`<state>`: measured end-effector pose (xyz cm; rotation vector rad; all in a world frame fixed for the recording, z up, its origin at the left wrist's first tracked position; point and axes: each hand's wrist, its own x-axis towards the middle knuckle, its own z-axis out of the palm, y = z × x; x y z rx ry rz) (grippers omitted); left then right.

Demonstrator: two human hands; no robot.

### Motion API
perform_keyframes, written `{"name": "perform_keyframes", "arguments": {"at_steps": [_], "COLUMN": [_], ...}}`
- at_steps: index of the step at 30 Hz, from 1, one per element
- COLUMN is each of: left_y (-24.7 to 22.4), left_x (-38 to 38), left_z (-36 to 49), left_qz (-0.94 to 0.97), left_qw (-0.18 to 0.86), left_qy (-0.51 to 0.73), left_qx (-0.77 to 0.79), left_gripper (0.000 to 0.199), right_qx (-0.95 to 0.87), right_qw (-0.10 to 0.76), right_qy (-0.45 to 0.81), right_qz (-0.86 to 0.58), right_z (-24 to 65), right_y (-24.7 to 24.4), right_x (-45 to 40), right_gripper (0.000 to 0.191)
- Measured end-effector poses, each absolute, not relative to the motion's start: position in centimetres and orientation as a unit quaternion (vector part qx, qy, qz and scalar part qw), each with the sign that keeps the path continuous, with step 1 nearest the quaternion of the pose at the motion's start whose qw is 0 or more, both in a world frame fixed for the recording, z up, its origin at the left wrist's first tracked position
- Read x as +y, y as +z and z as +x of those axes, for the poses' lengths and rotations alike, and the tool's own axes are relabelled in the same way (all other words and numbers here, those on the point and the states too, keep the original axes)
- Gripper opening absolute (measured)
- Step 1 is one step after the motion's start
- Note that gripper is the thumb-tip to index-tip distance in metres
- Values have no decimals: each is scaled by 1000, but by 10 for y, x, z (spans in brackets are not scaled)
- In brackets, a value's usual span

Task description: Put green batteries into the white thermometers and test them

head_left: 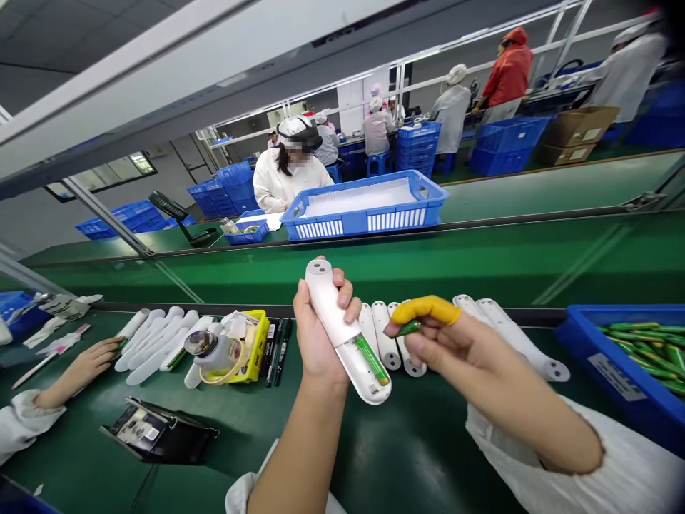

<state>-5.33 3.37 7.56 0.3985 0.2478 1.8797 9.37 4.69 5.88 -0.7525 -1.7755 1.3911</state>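
My left hand (321, 339) is wrapped round a white remote-like handset (335, 307), tilted with its lower end toward me. The handset's battery compartment is uncovered, and one green battery (372, 362) lies in it beside a vacant slot. To the right of the compartment, my right hand (454, 339) pinches another green battery (409, 328) between thumb and forefinger. A yellow finger cot (427, 308) covers that forefinger. Behind my right hand several more white handsets (379, 328) lie in a row, partly hidden by it.
A blue bin (615, 371) of green batteries (647, 343) stands at the right. At left are a yellow basket (260, 350), pens (282, 353), a black case (165, 432), more white handsets (144, 343) and a co-worker's hand (93, 364). Beyond the green belt (428, 264) sits a blue crate (369, 218).
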Motion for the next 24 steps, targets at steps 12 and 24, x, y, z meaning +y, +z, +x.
{"name": "perform_keyframes", "arguments": {"at_steps": [12, 24], "left_y": [75, 67], "left_x": [36, 32], "left_z": [-48, -40], "left_qz": [192, 297], "left_qw": [550, 519], "left_qy": [800, 769], "left_qx": [145, 226], "left_gripper": [26, 27], "right_qx": [-683, -689], "right_qw": [408, 398], "right_qy": [494, 504], "right_qz": [-350, -336], "right_z": [99, 94], "right_y": [64, 63], "right_x": [41, 44], "right_gripper": [36, 20]}}
